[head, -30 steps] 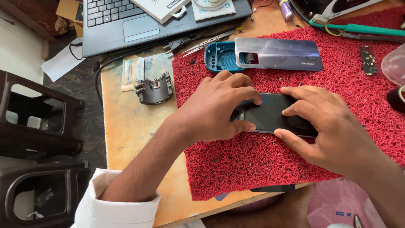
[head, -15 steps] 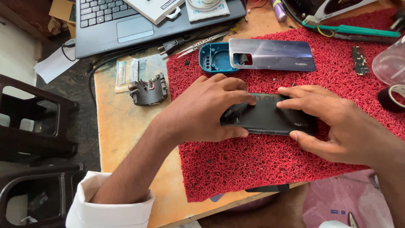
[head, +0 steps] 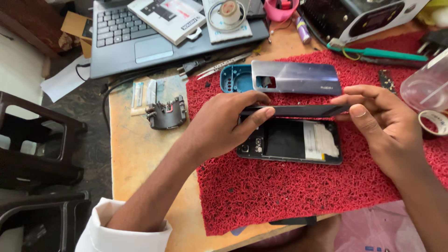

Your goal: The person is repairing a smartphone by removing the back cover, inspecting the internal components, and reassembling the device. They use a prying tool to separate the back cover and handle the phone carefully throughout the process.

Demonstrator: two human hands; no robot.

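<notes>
Nearest, a white sleeve cuff (head: pixel 122 228) shows at the bottom left, on the forearm that reaches up to the left hand (head: pixel 219 126). A red looped mat (head: pixel 280 196) covers the right part of the wooden tabletop (head: pixel 135 158). On the mat lies an opened phone body (head: pixel 290 141), its dark insides, camera modules at the left end and a white patch at the right end facing up. Just above it, both hands hold a thin dark back panel (head: pixel 298 110), seen almost edge-on and lifted off the phone body. The left hand pinches the panel's left end between thumb and fingers; the right hand (head: pixel 382 126) grips the right end, thumb on the near side.

Left of the mat, a small dark metal part (head: pixel 165 114) sits on the tabletop. Beyond the panel, on the mat's far edge, a teal phone cover (head: pixel 235 78) lies partly under a glossy grey-blue back cover (head: pixel 296 77). A roll of tape (head: pixel 434 122) lies at the right edge. Farthest off, a laptop (head: pixel 135 42) carries a white box, and a green-handled tool (head: pixel 378 52) lies to the right.
</notes>
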